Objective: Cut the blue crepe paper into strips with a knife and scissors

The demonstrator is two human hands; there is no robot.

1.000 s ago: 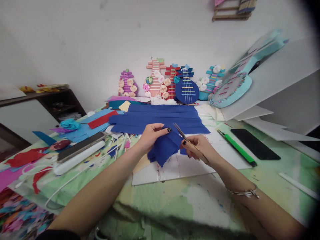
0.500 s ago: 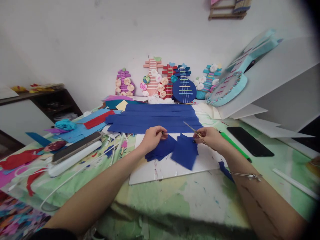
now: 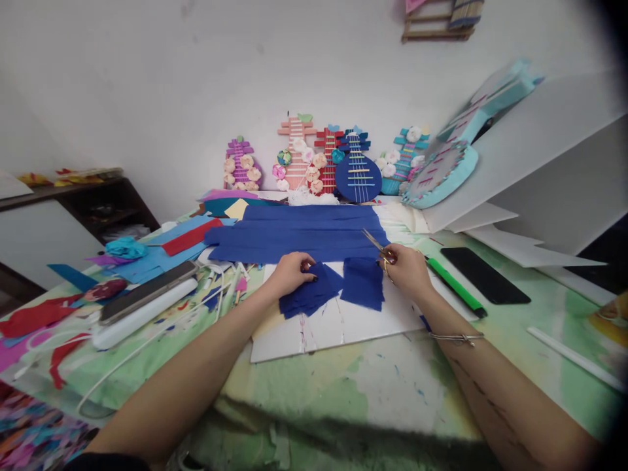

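Observation:
My left hand (image 3: 292,273) is closed, pinching the left edge of a loose stack of dark blue paper pieces (image 3: 310,296). In my right hand (image 3: 406,269) is a pair of scissors (image 3: 373,241), its blades pointing up and left. Against that hand's fingertips lies the edge of a separate blue square (image 3: 362,285); whether the fingers also grip it is hard to tell. Under these pieces is a white board (image 3: 275,343). Just beyond the board spreads a wide sheet of the same blue, crepe-like paper (image 3: 304,230).
A green cutter-like tool (image 3: 456,288) and a black phone (image 3: 485,275) lie to the right. On the left are another phone (image 3: 147,292) on a white case, cables and coloured scraps. Decorated lute-shaped crafts (image 3: 359,175) lean on the wall, with large white boards (image 3: 520,150) at right.
The blue square, tilted between my hands before, now lies straighter and nearer the right hand. My left hand has shifted left, and the scissors have turned slightly. The view moved a little.

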